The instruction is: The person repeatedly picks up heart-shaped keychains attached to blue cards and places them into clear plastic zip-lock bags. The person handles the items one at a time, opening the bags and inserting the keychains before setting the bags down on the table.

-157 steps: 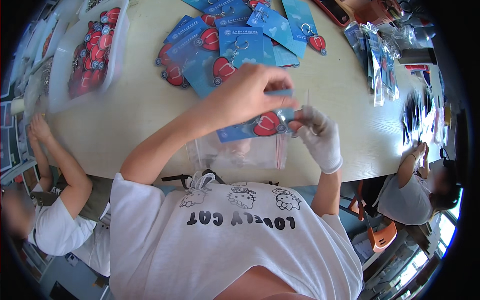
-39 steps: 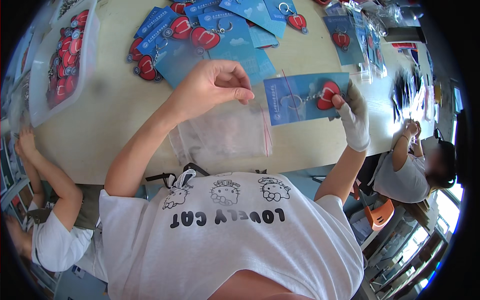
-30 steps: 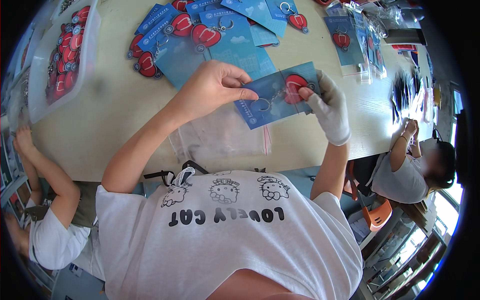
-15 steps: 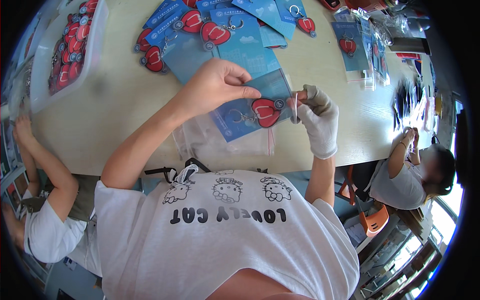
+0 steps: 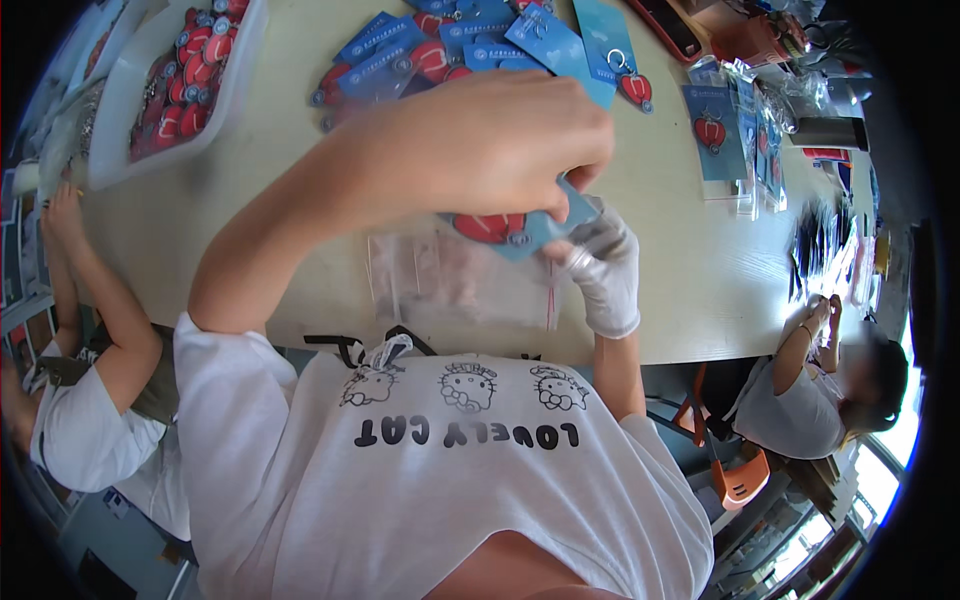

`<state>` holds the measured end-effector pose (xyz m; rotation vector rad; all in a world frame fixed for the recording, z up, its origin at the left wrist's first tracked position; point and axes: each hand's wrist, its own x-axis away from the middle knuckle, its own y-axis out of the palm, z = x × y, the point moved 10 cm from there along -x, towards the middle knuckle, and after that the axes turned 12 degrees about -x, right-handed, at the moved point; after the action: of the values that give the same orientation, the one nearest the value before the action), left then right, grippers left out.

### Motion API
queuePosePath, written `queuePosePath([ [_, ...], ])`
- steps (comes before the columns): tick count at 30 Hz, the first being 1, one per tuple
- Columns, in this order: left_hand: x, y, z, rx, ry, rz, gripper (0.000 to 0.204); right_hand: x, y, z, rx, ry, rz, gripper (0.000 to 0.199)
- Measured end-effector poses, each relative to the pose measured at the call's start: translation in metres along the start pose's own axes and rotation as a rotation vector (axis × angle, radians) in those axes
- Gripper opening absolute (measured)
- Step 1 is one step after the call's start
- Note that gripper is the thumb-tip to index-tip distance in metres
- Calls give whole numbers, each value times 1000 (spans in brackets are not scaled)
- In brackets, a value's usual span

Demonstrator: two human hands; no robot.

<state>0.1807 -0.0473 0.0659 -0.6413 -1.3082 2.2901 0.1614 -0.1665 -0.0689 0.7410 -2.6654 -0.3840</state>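
Blue card w/ red charm, both hands pinching, glossy clear bags beneath

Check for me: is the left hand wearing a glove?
No, the left hand is bare; only the right hand wears a white glove, and both pinch the blue card.

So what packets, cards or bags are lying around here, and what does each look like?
Blue card with a red charm: held between left hand and gloved right hand.
Clear bags: flat pile at the near table edge.
Blue cards: loose heap at the far side, red charms attached.
Bagged cards: far right, blue in clear sleeves.
White tray: far left, red charms inside.
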Motion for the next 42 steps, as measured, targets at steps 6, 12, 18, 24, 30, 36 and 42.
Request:
queuePosePath([
  [6,9,33,-23,287,-302,-153,24,21,-3,-16,-104,-73,-153,53],
  [12,18,-29,-62,44,-376,563,24,29,-99,-34,93,-185,339,25],
  [18,22,8,-168,-192,-450,353,28,15,-160,-57,65,-182,534,32],
  [24,18,45,-184,212,-606,112,31,-9,-54,-66,791,-302,466,28],
  [30,7,23,-130,-298,-353,187,36,-31,24,-53,1179,-545,384,42],
  [36,7,35,-128,103,-415,4,30,-42,15,-39,919,-477,323,29],
  [42,-3,-19,-63,245,-214,203,21,-42,7,-32,-98,-201,171,30],
])
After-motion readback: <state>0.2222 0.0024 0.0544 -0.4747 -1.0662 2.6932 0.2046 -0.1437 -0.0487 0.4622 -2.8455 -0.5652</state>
